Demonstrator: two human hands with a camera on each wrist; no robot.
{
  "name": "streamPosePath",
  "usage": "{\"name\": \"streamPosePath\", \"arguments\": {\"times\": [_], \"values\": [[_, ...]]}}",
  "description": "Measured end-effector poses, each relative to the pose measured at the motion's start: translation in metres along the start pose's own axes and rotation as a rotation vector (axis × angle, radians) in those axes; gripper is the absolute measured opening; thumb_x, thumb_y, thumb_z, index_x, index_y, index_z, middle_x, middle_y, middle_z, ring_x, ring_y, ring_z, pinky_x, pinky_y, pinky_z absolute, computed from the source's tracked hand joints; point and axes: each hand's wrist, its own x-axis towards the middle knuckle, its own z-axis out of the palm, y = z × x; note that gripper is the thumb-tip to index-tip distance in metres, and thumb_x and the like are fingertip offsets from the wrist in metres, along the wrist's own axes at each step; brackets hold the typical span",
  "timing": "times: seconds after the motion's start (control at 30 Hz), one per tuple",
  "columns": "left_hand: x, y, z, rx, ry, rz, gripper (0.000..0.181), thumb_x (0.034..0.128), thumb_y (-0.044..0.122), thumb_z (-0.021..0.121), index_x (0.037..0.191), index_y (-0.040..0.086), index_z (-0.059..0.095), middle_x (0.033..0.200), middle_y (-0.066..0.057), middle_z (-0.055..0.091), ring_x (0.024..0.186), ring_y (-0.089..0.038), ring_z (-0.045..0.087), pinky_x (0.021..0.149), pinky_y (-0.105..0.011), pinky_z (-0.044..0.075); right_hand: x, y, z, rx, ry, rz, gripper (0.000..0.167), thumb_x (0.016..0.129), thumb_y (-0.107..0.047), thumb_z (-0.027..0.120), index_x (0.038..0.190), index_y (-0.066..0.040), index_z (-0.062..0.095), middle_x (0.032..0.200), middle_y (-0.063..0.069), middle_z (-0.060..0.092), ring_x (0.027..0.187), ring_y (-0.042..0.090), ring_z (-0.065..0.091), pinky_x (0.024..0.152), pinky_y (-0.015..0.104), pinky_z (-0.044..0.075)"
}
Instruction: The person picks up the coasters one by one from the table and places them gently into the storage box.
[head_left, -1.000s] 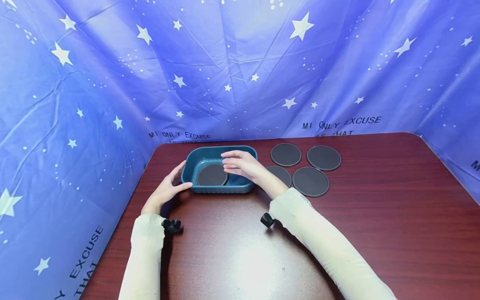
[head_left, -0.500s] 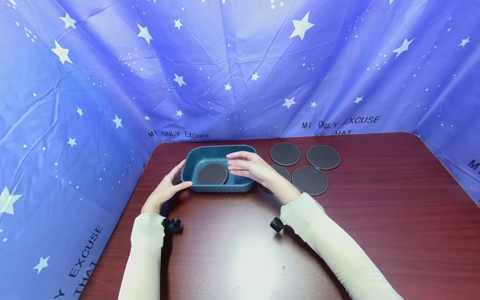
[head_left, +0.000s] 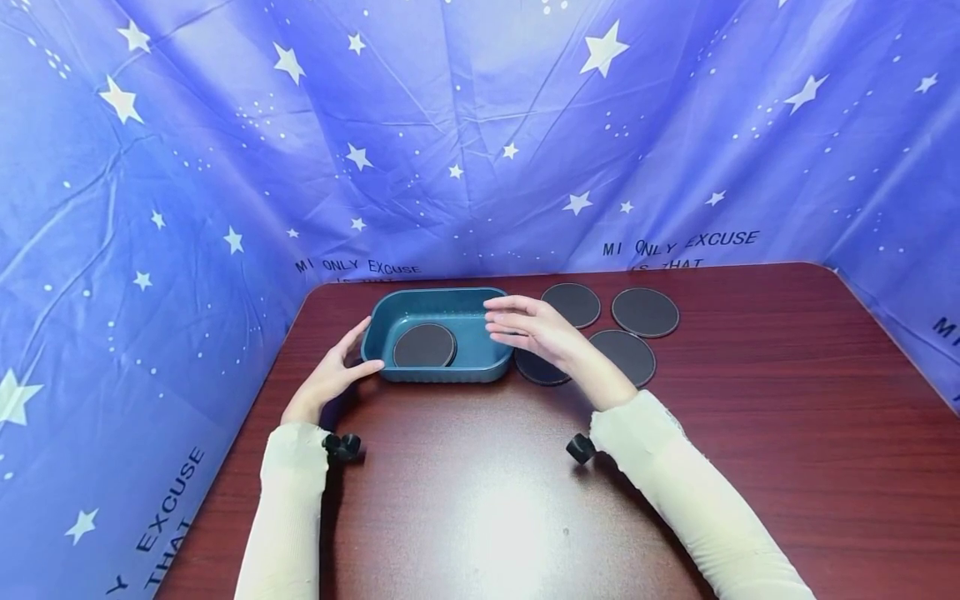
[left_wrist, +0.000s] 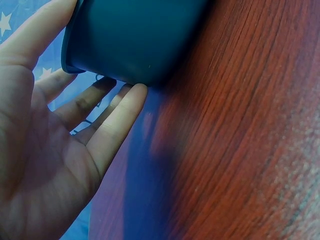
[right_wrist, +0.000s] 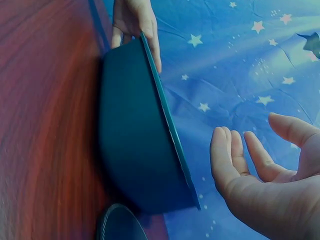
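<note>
A teal rectangular bin (head_left: 446, 375) stands at the back left of the table. Inside it, toward the left, lies a dark round coaster (head_left: 424, 345) with a stitched edge; its doubled rim suggests a stack. My left hand (head_left: 335, 373) rests against the bin's left end, thumb at the rim, fingers extended along the outer wall (left_wrist: 130, 40). My right hand (head_left: 542, 331) hovers over the bin's right end with nothing in it, its fingers loosely bent in the right wrist view. Beneath and beyond it lie several more coasters (head_left: 645, 312), some partly covered by the hand and wrist.
The dark red wooden table (head_left: 465, 475) carries a bright glare at the front. Behind and to the left hangs a blue star-patterned cloth (head_left: 450, 125). One coaster (right_wrist: 120, 225) lies close to the bin's right end.
My right hand has moved right, from over the middle of the bin to its right end, partly covering the coasters there. My left hand has stayed on the bin.
</note>
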Motion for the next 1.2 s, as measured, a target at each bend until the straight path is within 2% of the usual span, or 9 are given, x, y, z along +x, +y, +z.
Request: {"name": "streamPosePath", "arguments": {"times": [0.17, 0.4, 0.5, 0.63, 0.73, 0.93, 1.2], "values": [[-0.001, 0.001, 0.0, 0.006, 0.001, 0.002, 0.085, 0.0937, 0.024, 0.07, 0.161, 0.023, 0.019, 0.159, -0.019, 0.034, 0.147, -0.039, 0.031, 0.121, -0.059, 0.022, -0.007, -0.007, -0.016, 0.032, 0.038, -0.012, 0.046, 0.101, -0.002, 0.051, 0.144, 0.01, 0.04, 0.109, 0.0, 0.068, 0.104, 0.011, 0.068, 0.097, 0.03, 0.055], [-0.002, 0.002, 0.0, 0.01, 0.001, 0.006, 0.085, 0.0939, 0.024, 0.07, 0.161, 0.022, 0.018, 0.158, -0.02, 0.035, 0.146, -0.04, 0.032, 0.12, -0.06, 0.022, -0.016, -0.015, -0.046, 0.101, 0.07, -0.027, 0.048, 0.102, -0.002, 0.05, 0.146, 0.011, 0.036, 0.106, -0.003, 0.072, 0.101, 0.01, 0.07, 0.095, 0.028, 0.056], [-0.003, 0.002, 0.0, 0.01, 0.001, -0.008, 0.086, 0.0934, 0.026, 0.071, 0.161, 0.023, 0.018, 0.159, -0.019, 0.034, 0.146, -0.039, 0.031, 0.12, -0.059, 0.022, -0.021, -0.018, -0.061, 0.135, 0.081, -0.04, 0.041, 0.103, -0.002, 0.048, 0.142, 0.008, 0.041, 0.105, -0.003, 0.073, 0.101, 0.011, 0.07, 0.095, 0.028, 0.056], [-0.003, 0.003, 0.001, 0.004, -0.003, -0.009, 0.086, 0.0932, 0.026, 0.071, 0.161, 0.022, 0.018, 0.159, -0.018, 0.033, 0.147, -0.039, 0.031, 0.121, -0.059, 0.022, -0.03, -0.024, -0.081, 0.181, 0.09, -0.063, 0.027, 0.103, -0.002, 0.048, 0.128, -0.003, 0.055, 0.105, 0.0, 0.074, 0.101, 0.013, 0.071, 0.095, 0.029, 0.056], [-0.003, 0.004, 0.001, 0.002, -0.004, -0.006, 0.086, 0.0932, 0.026, 0.071, 0.161, 0.022, 0.018, 0.16, -0.018, 0.033, 0.148, -0.038, 0.03, 0.122, -0.058, 0.021, -0.036, -0.028, -0.094, 0.204, 0.097, -0.084, 0.023, 0.103, -0.003, 0.049, 0.121, -0.007, 0.062, 0.105, 0.002, 0.075, 0.101, 0.015, 0.072, 0.094, 0.029, 0.057], [-0.003, 0.007, 0.0, 0.012, -0.012, -0.01, 0.086, 0.0942, 0.027, 0.07, 0.161, 0.022, 0.016, 0.162, -0.018, 0.03, 0.149, -0.038, 0.028, 0.122, -0.059, 0.02, -0.05, -0.032, -0.115, 0.208, 0.103, -0.101, 0.023, 0.104, -0.006, 0.048, 0.119, -0.009, 0.065, 0.106, 0.002, 0.075, 0.102, 0.015, 0.072, 0.092, 0.029, 0.058], [-0.002, 0.003, 0.0, 0.02, -0.019, -0.002, 0.086, 0.0947, 0.026, 0.069, 0.161, 0.023, 0.015, 0.162, -0.017, 0.029, 0.15, -0.037, 0.027, 0.122, -0.06, 0.019, -0.065, -0.031, -0.141, 0.249, 0.112, -0.105, 0.025, 0.104, -0.005, 0.048, 0.117, -0.008, 0.068, 0.106, 0.004, 0.076, 0.1, 0.016, 0.073, 0.09, 0.029, 0.058]]}}
